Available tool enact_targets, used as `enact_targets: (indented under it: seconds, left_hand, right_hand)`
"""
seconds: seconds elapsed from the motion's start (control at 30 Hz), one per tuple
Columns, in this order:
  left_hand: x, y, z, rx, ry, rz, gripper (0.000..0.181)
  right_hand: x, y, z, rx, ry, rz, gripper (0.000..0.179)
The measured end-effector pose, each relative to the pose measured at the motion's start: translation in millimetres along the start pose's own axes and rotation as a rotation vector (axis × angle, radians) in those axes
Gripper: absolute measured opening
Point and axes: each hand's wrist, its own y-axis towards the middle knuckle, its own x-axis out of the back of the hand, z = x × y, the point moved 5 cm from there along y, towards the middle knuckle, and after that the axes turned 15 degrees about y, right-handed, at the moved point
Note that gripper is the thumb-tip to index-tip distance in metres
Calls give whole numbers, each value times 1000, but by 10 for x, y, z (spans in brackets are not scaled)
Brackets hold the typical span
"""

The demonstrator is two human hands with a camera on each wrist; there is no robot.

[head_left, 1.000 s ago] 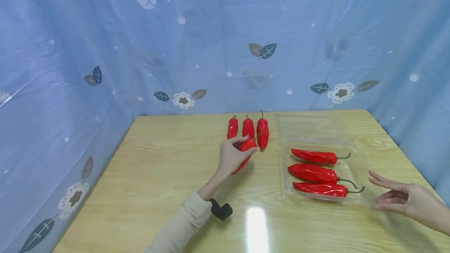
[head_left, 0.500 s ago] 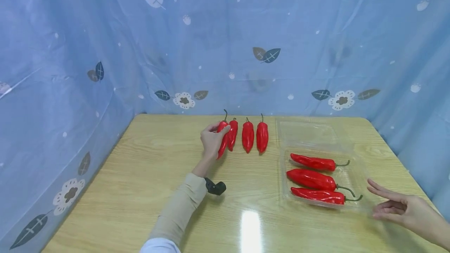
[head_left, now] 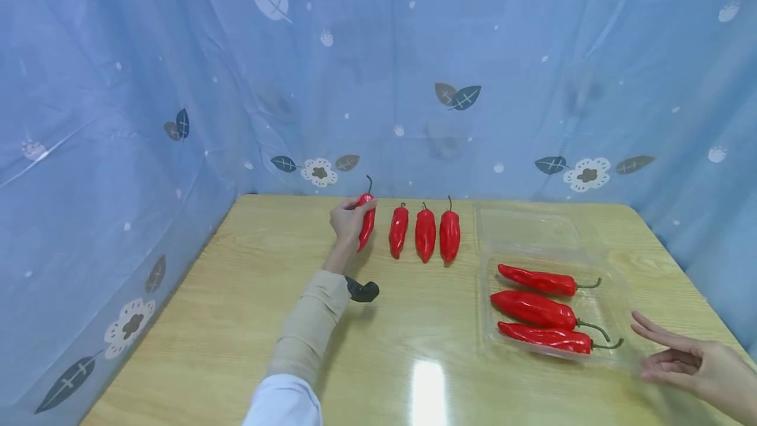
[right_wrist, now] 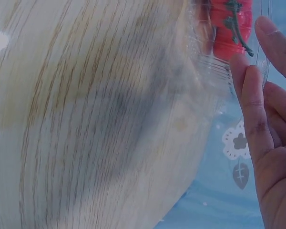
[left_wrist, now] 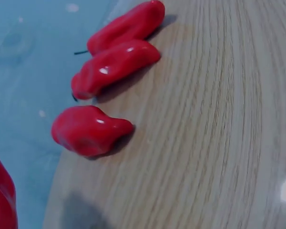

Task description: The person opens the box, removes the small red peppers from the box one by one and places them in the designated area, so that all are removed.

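Pinched between the thumb and fingers of my left hand (head_left: 349, 219) is a red chili pepper (head_left: 367, 227) with a green stem pointing up. Beside it to the right, three more chili peppers (head_left: 399, 232) lie in a row on the table; the left wrist view shows them closer. My right hand (head_left: 688, 360) is at the right edge of a clear plastic container (head_left: 612, 281), its fingers extended and thumb apart. In the right wrist view the fingertips (right_wrist: 238, 62) reach the container's wall; contact is hard to tell. Three chili peppers (head_left: 532, 307) lie sideways in the container.
The container's clear lid (head_left: 529, 225) is folded back behind it. A wooden table (head_left: 248, 321) carries everything, with a blue patterned curtain (head_left: 384, 71) along its back and sides. A black device (head_left: 362, 290) is on the left wrist.
My left hand has carried the chili pepper back and to the left, away from in front of the row to the row's left side. The right hand stays by the container.
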Motion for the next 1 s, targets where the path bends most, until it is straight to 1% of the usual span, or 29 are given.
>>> enact_targets:
  seconds: [0.1,0.13,0.33,0.47,0.57,0.67,0.8,0.9,1.0]
  left_hand:
    - [-63,-2,120,39,0,14,40]
    - [-81,-2,155,46,-3,17,41]
    - [-125,-9,352,91,13,20,40]
    - [-141,10,439,104,26,11,40]
    - [-168,26,451,94,45,13,41]
    - [-195,44,456,88,93,-1,41]
    - [-226,61,444,74,178,-45,39]
    - [-261,64,414,56,253,-81,40]
    - [-318,73,366,23,297,-117,40]
  right_hand:
    - [-18,-42,-32,49,53,24,91]
    - [-27,-54,-43,57,56,33,92]
    - [-75,-78,-58,35,55,48,89]
    - [-86,-46,-10,80,93,79,91]
    - [-76,-31,15,78,97,76,90]
    - [-69,-24,29,72,71,59,89]
    - [-68,-17,36,79,73,63,87]
    - [-68,-18,29,76,116,82,87]
    - [-64,-18,18,66,141,89,86]
